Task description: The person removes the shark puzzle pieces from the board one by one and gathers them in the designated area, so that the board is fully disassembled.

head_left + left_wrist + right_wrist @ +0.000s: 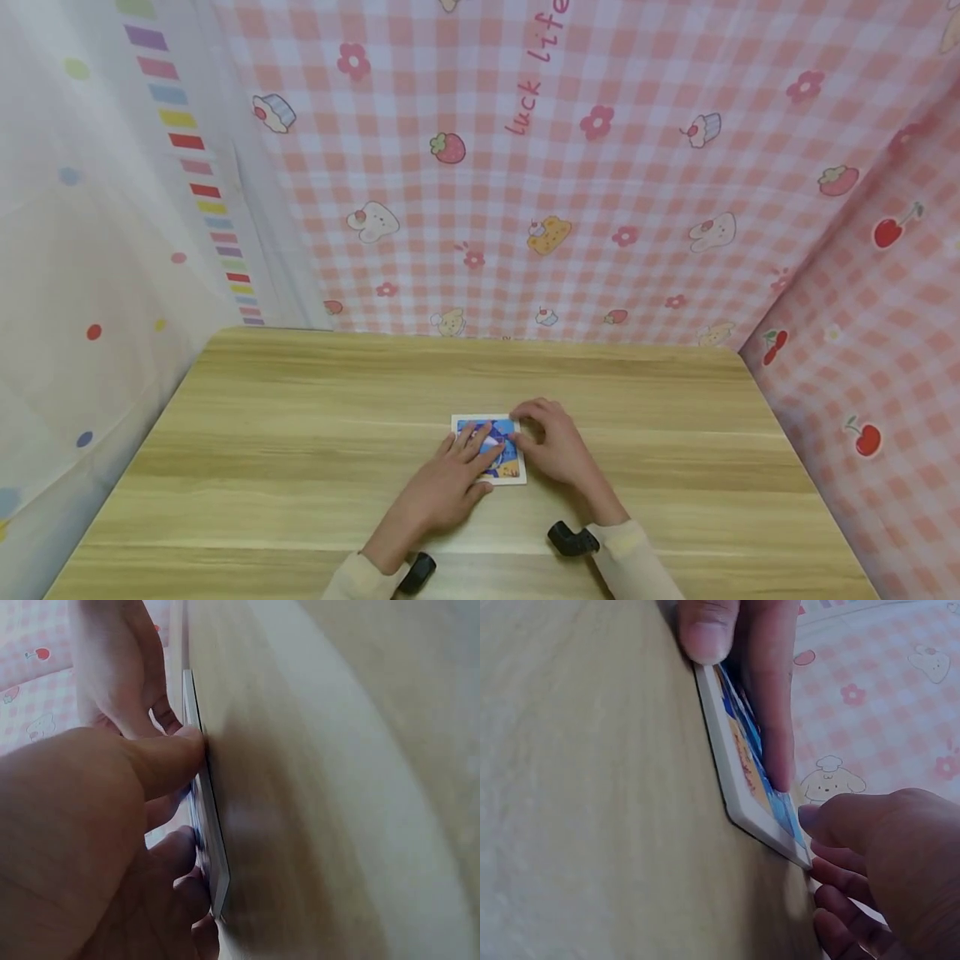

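A small square picture board (511, 470) with a white border and a blue and orange cartoon print lies flat on the wooden table. Across its left and middle my left hand (446, 487) is spread, fingers extended over the print. The left thumb (176, 754) rests along the board's near edge in the left wrist view. At the right side, my right hand (557, 446) holds the board's edge near the far corner between thumb and curled fingers. The white rim and one corner show in the right wrist view. My left fingers hide much of the print.
The wooden tabletop (300, 417) extends around the board on all sides. A pink checked cloth (510, 192) hangs behind the far edge, with a dotted white cloth (112, 275) on the left and a cherry-print cloth (847, 358) on the right.
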Demonstrator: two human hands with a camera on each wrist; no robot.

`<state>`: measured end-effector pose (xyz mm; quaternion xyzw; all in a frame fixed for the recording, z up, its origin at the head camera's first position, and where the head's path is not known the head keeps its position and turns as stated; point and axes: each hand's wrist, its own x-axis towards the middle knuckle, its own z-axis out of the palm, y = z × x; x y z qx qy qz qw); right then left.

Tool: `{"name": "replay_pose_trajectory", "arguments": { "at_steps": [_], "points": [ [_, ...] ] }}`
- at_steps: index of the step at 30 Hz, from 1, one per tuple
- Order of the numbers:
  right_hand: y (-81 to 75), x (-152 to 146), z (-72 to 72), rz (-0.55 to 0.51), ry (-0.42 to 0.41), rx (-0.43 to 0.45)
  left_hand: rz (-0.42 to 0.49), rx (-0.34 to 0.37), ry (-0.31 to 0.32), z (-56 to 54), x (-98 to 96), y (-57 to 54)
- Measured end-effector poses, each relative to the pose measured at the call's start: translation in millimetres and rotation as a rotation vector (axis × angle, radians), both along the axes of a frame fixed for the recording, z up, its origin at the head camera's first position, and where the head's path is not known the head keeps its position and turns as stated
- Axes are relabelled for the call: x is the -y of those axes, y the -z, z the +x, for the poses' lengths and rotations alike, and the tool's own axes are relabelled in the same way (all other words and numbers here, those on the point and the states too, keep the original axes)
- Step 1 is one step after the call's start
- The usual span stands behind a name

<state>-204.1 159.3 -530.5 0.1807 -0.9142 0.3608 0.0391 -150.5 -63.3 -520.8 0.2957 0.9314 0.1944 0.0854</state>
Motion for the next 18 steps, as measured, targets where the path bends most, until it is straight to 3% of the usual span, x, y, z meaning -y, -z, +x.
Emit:
{"name": "replay_pose_trajectory", "arguments": {
  "at_steps": [18],
  "points": [
    [3.3, 0.5, 3.6, 0.005, 0.004, 0.012, -0.033, -0.012, 0.000, 4.6, 0.8, -1.8]
  ]
}}
